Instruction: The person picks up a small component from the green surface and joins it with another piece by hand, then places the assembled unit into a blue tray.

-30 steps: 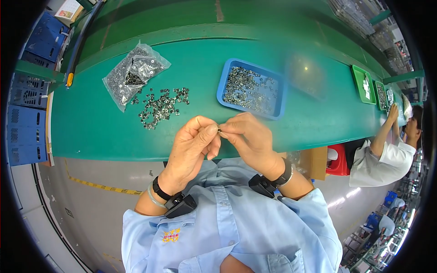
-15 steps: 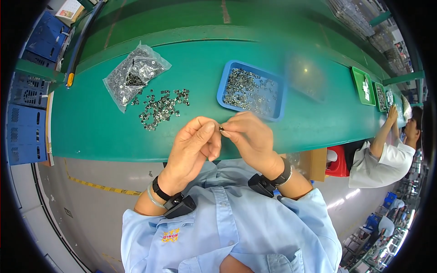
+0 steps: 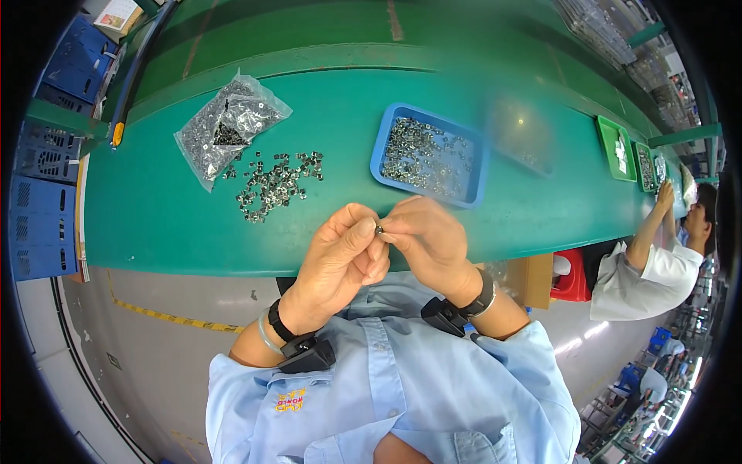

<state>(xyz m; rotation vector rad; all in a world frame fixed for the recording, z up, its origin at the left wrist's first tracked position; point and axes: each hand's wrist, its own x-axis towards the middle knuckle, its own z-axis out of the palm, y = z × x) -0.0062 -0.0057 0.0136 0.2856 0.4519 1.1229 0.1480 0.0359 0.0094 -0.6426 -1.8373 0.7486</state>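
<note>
My left hand (image 3: 344, 247) and my right hand (image 3: 429, 238) meet fingertip to fingertip above the front edge of the green table. Between their thumbs and index fingers sits a small dark metal part (image 3: 379, 230), mostly covered by the fingers. Both hands are pinched closed on it. Beyond my left hand lies a loose pile of small shiny metal parts (image 3: 274, 185). A blue tray (image 3: 376, 155) holding many similar small parts (image 3: 413, 147) stands beyond my right hand.
A clear plastic bag (image 3: 205, 151) full of small parts lies at the far left of the green table (image 3: 154, 224). Blue crates (image 3: 46, 228) stand at the left edge. Green trays (image 3: 610, 143) and a co-worker (image 3: 649, 271) are at the right.
Both hands have come slightly nearer to me, still pinching the small part. My left fingers have shifted a little around it. The pile, bag and tray stay in place.
</note>
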